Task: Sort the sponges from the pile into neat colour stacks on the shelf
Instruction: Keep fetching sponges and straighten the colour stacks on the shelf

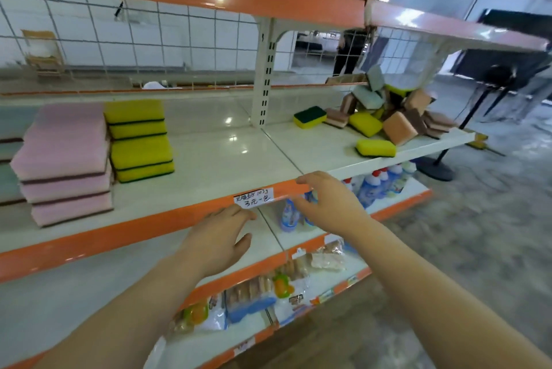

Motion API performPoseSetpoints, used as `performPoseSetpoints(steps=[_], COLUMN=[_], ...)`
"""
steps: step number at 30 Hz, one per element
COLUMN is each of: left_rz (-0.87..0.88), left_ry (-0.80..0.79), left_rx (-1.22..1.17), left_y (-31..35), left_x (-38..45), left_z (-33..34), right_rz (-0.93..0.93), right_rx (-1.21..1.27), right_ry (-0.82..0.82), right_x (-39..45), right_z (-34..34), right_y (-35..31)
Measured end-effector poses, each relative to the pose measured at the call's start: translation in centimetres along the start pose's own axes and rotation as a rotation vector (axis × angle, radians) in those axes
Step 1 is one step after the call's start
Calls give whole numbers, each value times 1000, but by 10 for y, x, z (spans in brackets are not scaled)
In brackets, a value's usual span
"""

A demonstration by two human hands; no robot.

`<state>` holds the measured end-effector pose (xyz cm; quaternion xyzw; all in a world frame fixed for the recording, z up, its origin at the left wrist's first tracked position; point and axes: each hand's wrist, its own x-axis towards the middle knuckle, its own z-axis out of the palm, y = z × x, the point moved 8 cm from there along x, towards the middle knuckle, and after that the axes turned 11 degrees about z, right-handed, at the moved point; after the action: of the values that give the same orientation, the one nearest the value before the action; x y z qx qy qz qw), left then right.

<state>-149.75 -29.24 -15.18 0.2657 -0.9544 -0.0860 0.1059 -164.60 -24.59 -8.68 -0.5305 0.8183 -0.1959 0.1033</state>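
Both hands hover empty before the shelf (209, 165) edge: the left hand (216, 238) with fingers loosely spread, the right hand (328, 204) with fingers apart and slightly bent near the price tag (253, 197). The sponge pile (385, 113) lies at the shelf's right end; pink stack (64, 164) and yellow stack (140, 140) stand side by side at the left.
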Motion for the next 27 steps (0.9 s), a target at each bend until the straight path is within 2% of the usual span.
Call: performPoseSetpoints(steps=[12, 22, 27], left_rz=[129, 177, 218], left_ry=[-176, -157, -201], left_rx=[6, 48, 66], left_y=[44, 45, 40], left_x=[95, 196, 245], left_z=[30, 29, 32], right_rz=[146, 282, 348], right_rx=[-39, -71, -94], right_ry=[44, 40, 50], right_x=[7, 74, 111], right_z=[-38, -58, -72], right_y=[94, 153, 175])
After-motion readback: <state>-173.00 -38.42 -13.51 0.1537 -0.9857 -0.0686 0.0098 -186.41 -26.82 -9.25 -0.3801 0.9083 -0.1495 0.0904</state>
